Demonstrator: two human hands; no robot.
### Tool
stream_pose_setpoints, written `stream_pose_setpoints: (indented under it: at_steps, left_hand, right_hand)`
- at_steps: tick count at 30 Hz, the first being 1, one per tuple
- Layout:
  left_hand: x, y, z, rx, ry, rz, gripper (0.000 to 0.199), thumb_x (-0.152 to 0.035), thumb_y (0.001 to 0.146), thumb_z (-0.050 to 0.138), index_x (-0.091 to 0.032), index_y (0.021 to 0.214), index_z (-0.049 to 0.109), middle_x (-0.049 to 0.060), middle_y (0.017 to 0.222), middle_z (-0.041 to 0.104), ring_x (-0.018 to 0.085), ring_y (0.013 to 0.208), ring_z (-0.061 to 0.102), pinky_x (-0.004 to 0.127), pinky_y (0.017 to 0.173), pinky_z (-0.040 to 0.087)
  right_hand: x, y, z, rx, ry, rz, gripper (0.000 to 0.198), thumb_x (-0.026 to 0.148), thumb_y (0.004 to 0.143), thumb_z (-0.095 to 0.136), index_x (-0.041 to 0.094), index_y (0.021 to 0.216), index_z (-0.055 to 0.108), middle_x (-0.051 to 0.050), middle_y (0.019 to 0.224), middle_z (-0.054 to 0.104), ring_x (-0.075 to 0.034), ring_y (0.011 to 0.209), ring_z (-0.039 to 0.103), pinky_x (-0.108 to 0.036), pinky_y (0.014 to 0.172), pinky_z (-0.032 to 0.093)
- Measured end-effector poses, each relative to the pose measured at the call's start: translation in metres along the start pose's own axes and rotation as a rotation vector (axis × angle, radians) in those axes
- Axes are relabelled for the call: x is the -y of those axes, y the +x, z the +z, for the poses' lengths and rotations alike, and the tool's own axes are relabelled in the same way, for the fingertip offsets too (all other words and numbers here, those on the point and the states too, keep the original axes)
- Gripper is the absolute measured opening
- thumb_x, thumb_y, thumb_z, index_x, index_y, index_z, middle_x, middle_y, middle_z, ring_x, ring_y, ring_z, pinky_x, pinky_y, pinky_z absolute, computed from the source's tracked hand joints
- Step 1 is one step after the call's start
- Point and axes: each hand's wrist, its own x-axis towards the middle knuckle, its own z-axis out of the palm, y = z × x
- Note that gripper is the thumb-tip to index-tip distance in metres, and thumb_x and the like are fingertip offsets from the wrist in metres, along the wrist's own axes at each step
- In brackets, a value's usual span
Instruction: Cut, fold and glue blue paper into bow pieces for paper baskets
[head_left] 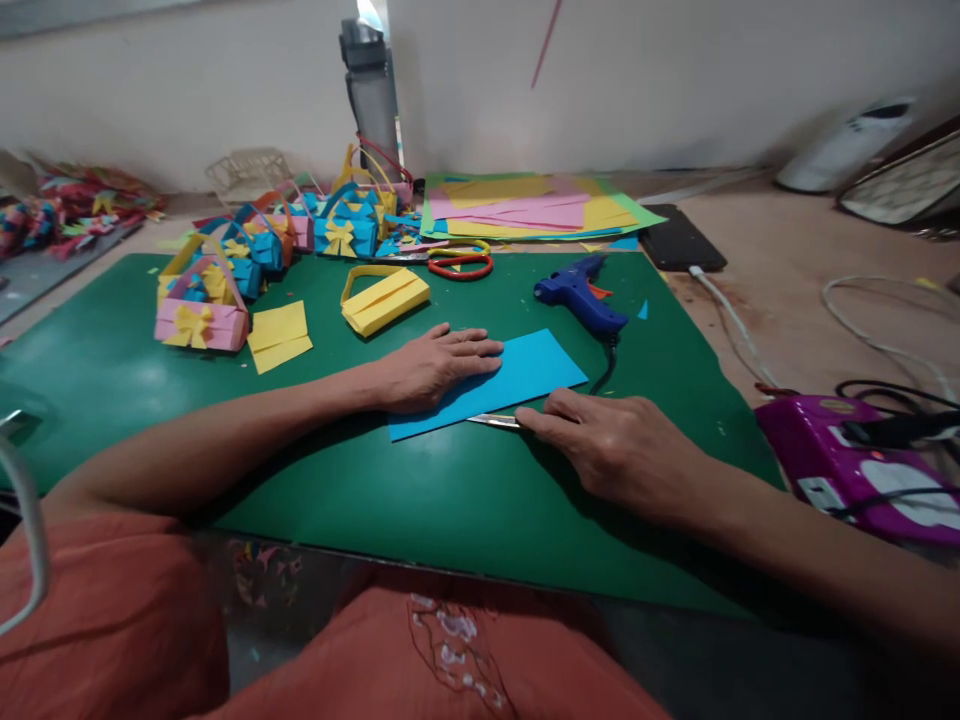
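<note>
A folded blue paper sheet (525,365) lies at a slant on the green mat. My left hand (439,368) is flat on its left part, fingers stretched out, pressing it down. In my closed right hand (600,430) is a knife with a slim metal blade (493,421); its handle is hidden by my fingers. The blade touches or lies just under the near edge of the paper; which one I cannot tell. Beyond my left hand rests a yellow paper basket (386,300) with a handle strip. A creased yellow paper square (280,335) is left of it.
A blue glue gun (581,292) and scissors (460,262) lie on the mat (450,500). Finished paper baskets (201,320) crowd the left back. Behind are coloured sheets (525,205), a bottle (369,95) and a phone (682,238). At right sits a purple power strip (847,450) with cables.
</note>
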Motion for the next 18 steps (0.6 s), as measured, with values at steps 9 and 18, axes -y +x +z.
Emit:
stream_pose_setpoints:
  at_steps: [9,18]
  left_hand:
    - [-0.002,0.0,-0.002,0.015,-0.002,-0.013,0.056,-0.008,0.082,0.041,-0.022,0.136,0.039,0.008,0.148,0.035,0.025,0.139,0.024,0.056,0.108,0.021]
    - [0.0,-0.002,0.0,-0.003,-0.045,-0.026,0.048,-0.011,0.088,0.037,-0.026,0.134,0.041,0.003,0.148,0.035,0.021,0.14,0.024,0.051,0.11,0.019]
  right_hand:
    - [0.018,0.011,-0.005,0.062,0.098,0.026,0.031,0.01,0.086,0.037,0.019,0.099,0.063,-0.003,0.072,0.056,-0.012,0.053,0.042,-0.028,0.048,0.019]
    - [-0.001,-0.028,-0.021,0.112,0.074,0.212,0.038,0.021,0.09,0.028,0.019,0.102,0.064,-0.008,0.074,0.06,-0.016,0.054,0.051,-0.028,0.047,0.031]
